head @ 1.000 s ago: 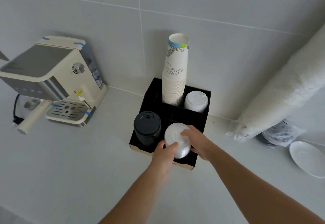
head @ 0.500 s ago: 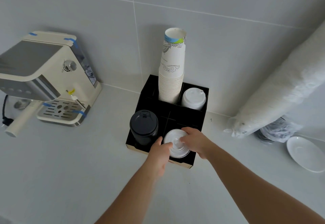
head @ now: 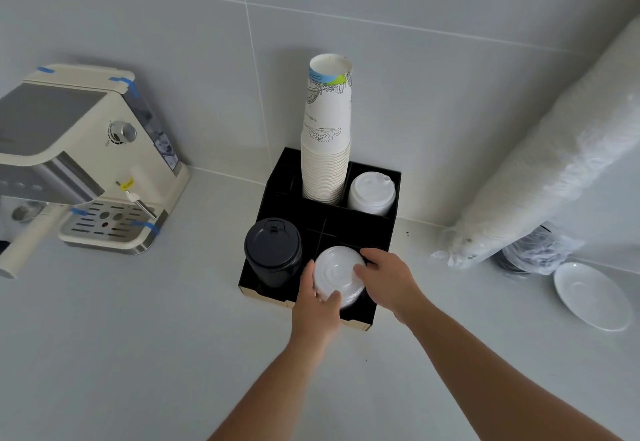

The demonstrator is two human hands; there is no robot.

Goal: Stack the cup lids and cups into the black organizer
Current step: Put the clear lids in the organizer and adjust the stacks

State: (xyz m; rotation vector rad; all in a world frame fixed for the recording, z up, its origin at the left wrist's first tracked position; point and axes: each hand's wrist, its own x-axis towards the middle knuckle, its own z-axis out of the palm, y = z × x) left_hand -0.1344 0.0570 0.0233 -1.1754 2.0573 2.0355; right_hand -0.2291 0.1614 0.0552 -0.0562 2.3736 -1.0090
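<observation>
Change since earlier frame: both hands had lowered the stack of clear lids [head: 337, 276] deeper into the near right compartment of the black organizer [head: 284, 177]; it stood higher a second before.
Left hand [head: 317, 305]: fingers curled around the near left edge of the stack, gripping it.
Right hand [head: 384, 279]: fingers closed on the far right edge, thumb lying across the top lid.
Position of stack: partly inside the compartment, top lid above the rim, slightly tilted; whether it touched the bottom could not be told.
Other compartments: stack of black lids [head: 273, 253] near left; stack of paper cups [head: 327, 129] far middle; stack of white lids [head: 371, 193] far right.
Risk one: in my judgement, the tilted stack could catch on the divider and fan apart if pushed down unevenly.
Risk two: the tall cup column stood just behind and might topple if the organizer were jolted.
Materials: clear lids thin, glossy, ribbed plastic, likely slippery; organizer matt black board with a pale raw edge; cups printed paper, tightly nested.
Surroundings: espresso machine [head: 86, 160] at left; bagged sleeve of cups [head: 554, 163] and saucer [head: 592, 297] at right, well apart.
</observation>
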